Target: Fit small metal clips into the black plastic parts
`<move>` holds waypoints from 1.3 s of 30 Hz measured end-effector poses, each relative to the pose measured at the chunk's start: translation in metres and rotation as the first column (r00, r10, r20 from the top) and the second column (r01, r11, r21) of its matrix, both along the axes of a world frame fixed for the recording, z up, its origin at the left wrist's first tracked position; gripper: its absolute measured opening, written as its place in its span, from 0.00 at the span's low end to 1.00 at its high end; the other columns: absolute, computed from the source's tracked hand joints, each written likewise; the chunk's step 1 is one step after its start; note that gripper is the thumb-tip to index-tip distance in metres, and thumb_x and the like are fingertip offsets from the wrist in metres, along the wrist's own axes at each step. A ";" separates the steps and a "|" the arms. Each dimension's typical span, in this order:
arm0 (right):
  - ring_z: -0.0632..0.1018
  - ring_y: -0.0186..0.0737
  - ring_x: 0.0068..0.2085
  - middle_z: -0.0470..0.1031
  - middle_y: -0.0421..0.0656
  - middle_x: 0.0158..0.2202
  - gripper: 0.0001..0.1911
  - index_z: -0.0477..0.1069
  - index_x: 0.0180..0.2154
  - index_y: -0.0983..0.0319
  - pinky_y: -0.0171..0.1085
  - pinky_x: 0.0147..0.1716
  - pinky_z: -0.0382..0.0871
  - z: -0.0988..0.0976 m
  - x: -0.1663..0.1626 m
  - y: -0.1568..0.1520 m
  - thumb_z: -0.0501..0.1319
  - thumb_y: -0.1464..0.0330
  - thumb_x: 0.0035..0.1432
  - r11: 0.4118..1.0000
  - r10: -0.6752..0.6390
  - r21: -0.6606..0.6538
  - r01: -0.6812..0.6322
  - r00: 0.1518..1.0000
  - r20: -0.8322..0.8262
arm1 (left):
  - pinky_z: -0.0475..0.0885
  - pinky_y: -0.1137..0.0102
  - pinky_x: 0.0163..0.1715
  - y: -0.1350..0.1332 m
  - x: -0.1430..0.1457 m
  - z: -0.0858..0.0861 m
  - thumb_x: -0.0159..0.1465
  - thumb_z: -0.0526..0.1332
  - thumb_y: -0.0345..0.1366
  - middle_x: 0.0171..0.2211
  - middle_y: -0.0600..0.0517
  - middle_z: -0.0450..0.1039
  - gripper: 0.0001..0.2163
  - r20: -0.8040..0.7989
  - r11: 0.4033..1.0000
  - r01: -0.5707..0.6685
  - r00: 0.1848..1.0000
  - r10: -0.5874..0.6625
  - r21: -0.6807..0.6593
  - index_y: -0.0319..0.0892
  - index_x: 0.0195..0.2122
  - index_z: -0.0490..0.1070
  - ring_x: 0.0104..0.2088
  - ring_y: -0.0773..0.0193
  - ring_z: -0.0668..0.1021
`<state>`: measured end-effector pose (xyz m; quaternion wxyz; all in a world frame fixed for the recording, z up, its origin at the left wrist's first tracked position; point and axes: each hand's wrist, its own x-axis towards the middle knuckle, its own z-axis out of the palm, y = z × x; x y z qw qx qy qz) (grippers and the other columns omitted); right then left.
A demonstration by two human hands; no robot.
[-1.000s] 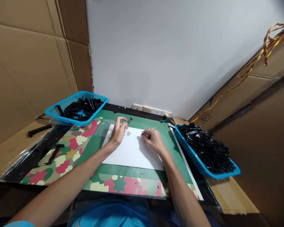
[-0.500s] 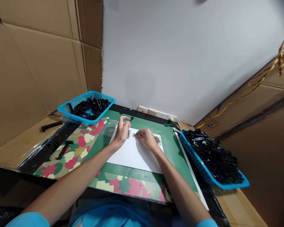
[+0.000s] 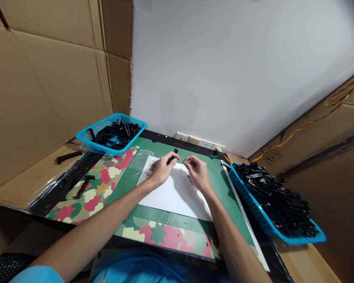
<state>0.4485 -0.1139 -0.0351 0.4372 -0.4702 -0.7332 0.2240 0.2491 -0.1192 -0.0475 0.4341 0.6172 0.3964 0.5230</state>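
My left hand point(image 3: 163, 171) is closed around a small black plastic part point(image 3: 176, 151), whose end sticks up past the fingers. Just to its right, my right hand point(image 3: 198, 172) has thumb and fingertips pinched together; anything between them is too small to make out. The two hands are close but apart, above a white sheet point(image 3: 171, 196). Tiny loose pieces point(image 3: 150, 168) lie heaped at the sheet's left, their kind too small to tell. More of them lie partly hidden under my right hand.
At the back left stands a blue basket point(image 3: 82, 137) holding black parts; another blue basket point(image 3: 253, 210), heaped with black parts, stands on the right. Single black parts lie at left, one on the patterned mat point(image 3: 97, 204). A clear plastic bag point(image 3: 141, 157) lies behind the sheet. Sockets line the wall.
My right hand has lifted from the small pieces and moved right, fingertips pinched. My left hand has moved right with the black part and turned it toward the right hand. The view has shifted slightly.
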 end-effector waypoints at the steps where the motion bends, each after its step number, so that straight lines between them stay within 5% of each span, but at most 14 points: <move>1: 0.69 0.40 0.30 0.77 0.42 0.32 0.12 0.78 0.41 0.60 0.37 0.32 0.63 0.002 -0.001 -0.002 0.63 0.59 0.69 1.000 -0.006 0.003 0.006 1.000 -0.026 | 0.63 0.71 0.30 -0.002 0.001 0.001 0.72 0.58 0.42 0.32 0.53 0.71 0.11 -0.027 0.999 0.027 0.999 -0.027 0.019 0.43 0.43 0.75 0.31 0.64 0.70; 7: 0.70 0.40 0.31 0.80 0.44 0.35 0.13 0.80 0.39 0.60 0.38 0.32 0.64 0.004 -0.009 -0.008 0.64 0.58 0.67 1.000 0.011 -0.007 -0.012 0.993 -0.115 | 0.68 0.69 0.41 -0.009 0.005 0.002 0.74 0.57 0.45 0.37 0.51 0.75 0.13 -0.123 0.995 0.069 0.991 -0.061 0.066 0.42 0.41 0.75 0.38 0.61 0.74; 15: 0.74 0.44 0.36 0.82 0.45 0.37 0.11 0.82 0.37 0.58 0.41 0.38 0.68 0.004 -0.009 -0.009 0.66 0.58 0.67 0.999 0.028 0.047 -0.023 0.991 -0.128 | 0.68 0.69 0.42 -0.013 0.001 0.009 0.75 0.57 0.44 0.38 0.51 0.76 0.12 -0.203 0.991 0.059 0.979 -0.034 0.119 0.43 0.42 0.74 0.39 0.61 0.76; 23: 0.78 0.43 0.36 0.85 0.47 0.41 0.16 0.84 0.44 0.60 0.39 0.36 0.71 0.007 -0.002 -0.007 0.67 0.55 0.67 0.996 0.056 -0.059 -0.074 0.965 -0.257 | 0.66 0.69 0.39 -0.015 -0.001 0.016 0.76 0.57 0.45 0.37 0.51 0.74 0.13 -0.255 0.989 0.038 0.967 0.000 0.145 0.42 0.41 0.73 0.37 0.62 0.74; 34: 0.71 0.38 0.31 0.81 0.43 0.33 0.13 0.82 0.37 0.62 0.36 0.32 0.65 0.012 0.005 -0.008 0.67 0.59 0.66 0.991 0.119 -0.055 -0.125 0.987 -0.106 | 0.68 0.65 0.47 -0.013 -0.001 0.008 0.78 0.53 0.47 0.41 0.49 0.75 0.15 -0.406 0.984 0.072 0.914 0.000 0.162 0.44 0.44 0.74 0.42 0.58 0.77; 39: 0.74 0.39 0.31 0.81 0.44 0.33 0.11 0.82 0.36 0.63 0.36 0.31 0.65 0.011 0.013 -0.005 0.68 0.61 0.64 0.986 0.135 -0.088 -0.142 0.988 -0.081 | 0.70 0.64 0.48 -0.012 -0.004 0.004 0.79 0.49 0.46 0.47 0.48 0.78 0.15 -0.390 0.987 0.150 0.913 -0.115 0.059 0.46 0.53 0.72 0.45 0.56 0.79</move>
